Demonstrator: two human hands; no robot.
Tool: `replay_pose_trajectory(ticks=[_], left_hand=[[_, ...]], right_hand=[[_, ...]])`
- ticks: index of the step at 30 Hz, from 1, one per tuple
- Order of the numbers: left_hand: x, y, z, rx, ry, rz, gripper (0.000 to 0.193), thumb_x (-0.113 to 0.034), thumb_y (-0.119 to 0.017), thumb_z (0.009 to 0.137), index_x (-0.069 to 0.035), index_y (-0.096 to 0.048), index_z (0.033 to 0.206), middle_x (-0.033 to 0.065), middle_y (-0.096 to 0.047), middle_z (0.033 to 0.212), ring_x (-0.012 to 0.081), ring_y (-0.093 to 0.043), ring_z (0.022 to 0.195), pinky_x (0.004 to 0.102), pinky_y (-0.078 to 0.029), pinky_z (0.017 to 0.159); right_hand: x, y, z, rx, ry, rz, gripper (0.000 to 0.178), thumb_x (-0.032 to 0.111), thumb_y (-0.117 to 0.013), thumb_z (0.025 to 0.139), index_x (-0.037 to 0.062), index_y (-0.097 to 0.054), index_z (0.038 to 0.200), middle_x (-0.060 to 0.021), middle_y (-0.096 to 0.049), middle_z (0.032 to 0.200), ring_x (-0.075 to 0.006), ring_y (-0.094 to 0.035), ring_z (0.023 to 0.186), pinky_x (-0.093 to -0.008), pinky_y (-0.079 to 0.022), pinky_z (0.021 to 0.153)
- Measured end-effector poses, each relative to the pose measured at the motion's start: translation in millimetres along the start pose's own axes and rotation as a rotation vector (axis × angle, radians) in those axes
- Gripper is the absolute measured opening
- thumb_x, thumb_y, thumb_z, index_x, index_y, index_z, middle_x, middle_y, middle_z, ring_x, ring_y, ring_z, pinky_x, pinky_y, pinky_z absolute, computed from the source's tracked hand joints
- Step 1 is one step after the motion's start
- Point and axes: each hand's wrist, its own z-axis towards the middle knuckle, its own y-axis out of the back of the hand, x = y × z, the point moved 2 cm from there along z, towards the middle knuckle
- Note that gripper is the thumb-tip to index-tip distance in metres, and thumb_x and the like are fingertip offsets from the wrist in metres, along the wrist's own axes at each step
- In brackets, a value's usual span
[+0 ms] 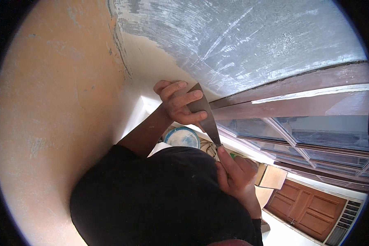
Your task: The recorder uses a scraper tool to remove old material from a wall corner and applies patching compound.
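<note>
My right hand [238,174] is closed around the handle of a putty knife, which points up and to the left. The wide grey blade [209,119] of the putty knife reaches across to my left hand [178,102]. The fingers of my left hand are bent, and two fingertips lie on the face of the blade near its broad end; part of that end is hidden behind them. Just beyond the left hand, a smooth cream patch [145,57] of wall meets a rough grey-white scraped surface [242,41].
An orange-tan wall [57,102] rises close on my left. To the right runs a brown window frame [299,98] with glass panes. Below are a round blue-rimmed container [182,137] with whitish contents, a cardboard-coloured box [273,176] and a brown panelled door [307,205].
</note>
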Motion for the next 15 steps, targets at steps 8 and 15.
replay_pose_trajectory(ticks=[8, 15], left_hand=[[0.2, 1.1, -2.1, 0.055, 0.028, -0.008, 0.055, -0.08, -0.045, 0.085, -0.041, -0.049, 0.123, 0.005, -0.054, 0.125, 0.031, -0.047, 0.116, 0.0465, -0.037, 0.088], [0.2, 1.3, -0.8, 0.053, 0.043, -0.024, 0.055, -0.079, -0.044, 0.086, -0.039, -0.049, 0.123, 0.0063, -0.054, 0.125, 0.0311, -0.047, 0.115, 0.0465, -0.038, 0.089]], right_hand=[[-0.5, -1.2, 5.3, -0.013, 0.015, 0.001, 0.053, 0.01, -0.075, 0.074, 0.0101, -0.066, 0.126, -0.0015, -0.042, 0.058, -0.0189, -0.048, 0.045, -0.0348, -0.041, 0.045], [-0.6, 0.5, 7.3, -0.016, 0.028, -0.003, 0.053, 0.011, -0.075, 0.075, 0.0113, -0.066, 0.126, -0.0017, -0.042, 0.057, -0.0195, -0.048, 0.044, -0.0355, -0.041, 0.044]])
